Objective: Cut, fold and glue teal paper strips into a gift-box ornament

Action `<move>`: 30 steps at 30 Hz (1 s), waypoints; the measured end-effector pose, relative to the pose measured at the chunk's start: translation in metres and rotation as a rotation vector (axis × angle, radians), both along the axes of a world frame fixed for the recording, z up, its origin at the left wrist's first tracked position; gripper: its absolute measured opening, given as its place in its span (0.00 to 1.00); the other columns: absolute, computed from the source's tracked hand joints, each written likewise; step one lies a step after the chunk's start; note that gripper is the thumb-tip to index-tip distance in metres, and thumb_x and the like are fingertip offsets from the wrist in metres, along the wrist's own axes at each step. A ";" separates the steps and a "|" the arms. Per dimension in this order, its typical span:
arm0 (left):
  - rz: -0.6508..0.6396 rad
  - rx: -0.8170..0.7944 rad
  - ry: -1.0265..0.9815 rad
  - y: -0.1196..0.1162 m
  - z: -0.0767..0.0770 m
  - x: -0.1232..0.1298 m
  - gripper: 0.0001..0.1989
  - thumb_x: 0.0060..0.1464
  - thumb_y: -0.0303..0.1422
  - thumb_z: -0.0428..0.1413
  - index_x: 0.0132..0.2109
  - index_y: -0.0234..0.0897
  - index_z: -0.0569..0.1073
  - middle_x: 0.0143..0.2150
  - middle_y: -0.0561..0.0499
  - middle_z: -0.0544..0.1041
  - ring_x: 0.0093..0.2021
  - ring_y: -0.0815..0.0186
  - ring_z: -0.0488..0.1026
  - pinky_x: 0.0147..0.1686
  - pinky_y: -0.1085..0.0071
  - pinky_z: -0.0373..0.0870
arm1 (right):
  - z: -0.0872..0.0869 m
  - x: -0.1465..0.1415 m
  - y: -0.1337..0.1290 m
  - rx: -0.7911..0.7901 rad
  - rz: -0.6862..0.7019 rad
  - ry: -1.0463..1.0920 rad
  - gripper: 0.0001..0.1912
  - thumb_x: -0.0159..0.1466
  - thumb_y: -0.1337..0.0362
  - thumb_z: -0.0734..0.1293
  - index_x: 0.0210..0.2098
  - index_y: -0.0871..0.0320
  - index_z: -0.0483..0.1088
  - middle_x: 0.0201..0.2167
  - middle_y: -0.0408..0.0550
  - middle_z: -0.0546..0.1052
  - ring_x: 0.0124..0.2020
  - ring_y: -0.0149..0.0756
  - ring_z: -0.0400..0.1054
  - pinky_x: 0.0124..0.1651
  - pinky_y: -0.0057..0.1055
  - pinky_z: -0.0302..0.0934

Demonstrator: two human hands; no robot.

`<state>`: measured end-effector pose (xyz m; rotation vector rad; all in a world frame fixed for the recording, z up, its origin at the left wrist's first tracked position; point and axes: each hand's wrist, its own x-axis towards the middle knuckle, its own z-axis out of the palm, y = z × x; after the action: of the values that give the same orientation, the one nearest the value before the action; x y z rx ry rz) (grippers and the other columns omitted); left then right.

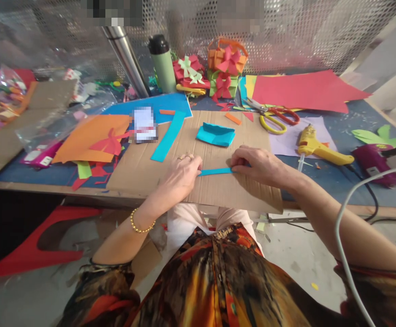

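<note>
Narrow blue strip runs crosswise this side of the folded blue paper, ends pinched by left hand and right hand (neither nearer).

Between the left fingers and the right fingers runs a narrow blue strip, low enough to pass over. Bare cardboard opens on the near side of both. Ahead, between the fingers, a folded blue piece stands in the way; beyond the left fingers, a wide strip lies flat. Right of the right fingers sits the glue gun, with scissors farther ahead; well past both, the bottle and paper baskets rise from the surface
</note>
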<state>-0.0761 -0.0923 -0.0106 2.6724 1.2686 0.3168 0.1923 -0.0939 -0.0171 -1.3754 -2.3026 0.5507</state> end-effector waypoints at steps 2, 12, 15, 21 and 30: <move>0.006 0.000 0.018 0.001 0.000 0.000 0.07 0.66 0.20 0.53 0.42 0.35 0.72 0.42 0.46 0.78 0.45 0.57 0.74 0.45 0.62 0.66 | -0.002 0.001 0.001 -0.018 -0.010 0.018 0.03 0.62 0.68 0.69 0.36 0.57 0.76 0.34 0.45 0.77 0.32 0.32 0.69 0.36 0.29 0.60; -0.010 0.395 0.181 -0.015 -0.005 0.002 0.12 0.69 0.22 0.49 0.43 0.37 0.77 0.44 0.41 0.75 0.46 0.52 0.71 0.43 0.57 0.63 | -0.006 0.006 0.002 0.028 0.018 0.048 0.05 0.65 0.67 0.71 0.32 0.56 0.76 0.31 0.44 0.72 0.36 0.35 0.67 0.40 0.31 0.60; -0.100 0.498 0.245 -0.022 -0.006 0.005 0.15 0.70 0.23 0.49 0.54 0.37 0.77 0.44 0.41 0.76 0.46 0.52 0.72 0.44 0.56 0.64 | -0.007 0.006 0.003 0.027 -0.012 0.051 0.05 0.65 0.66 0.72 0.31 0.56 0.78 0.31 0.45 0.71 0.36 0.35 0.67 0.39 0.31 0.59; -0.137 0.449 0.298 -0.026 -0.005 0.008 0.22 0.70 0.23 0.51 0.65 0.43 0.73 0.45 0.43 0.76 0.47 0.55 0.73 0.45 0.60 0.66 | -0.010 0.004 -0.003 0.128 -0.027 -0.012 0.08 0.69 0.63 0.69 0.35 0.54 0.80 0.31 0.46 0.76 0.37 0.38 0.68 0.42 0.35 0.56; -0.110 0.394 0.301 -0.023 -0.009 0.011 0.27 0.71 0.23 0.48 0.69 0.52 0.70 0.47 0.45 0.75 0.47 0.57 0.73 0.48 0.62 0.67 | 0.001 -0.003 -0.055 0.419 -0.059 -0.433 0.14 0.74 0.70 0.59 0.44 0.60 0.78 0.35 0.55 0.78 0.35 0.43 0.66 0.41 0.40 0.51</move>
<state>-0.0649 -0.1153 -0.0197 3.2124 1.2349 0.1662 0.1897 -0.1487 -0.0158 -1.4421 -2.4959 -0.2700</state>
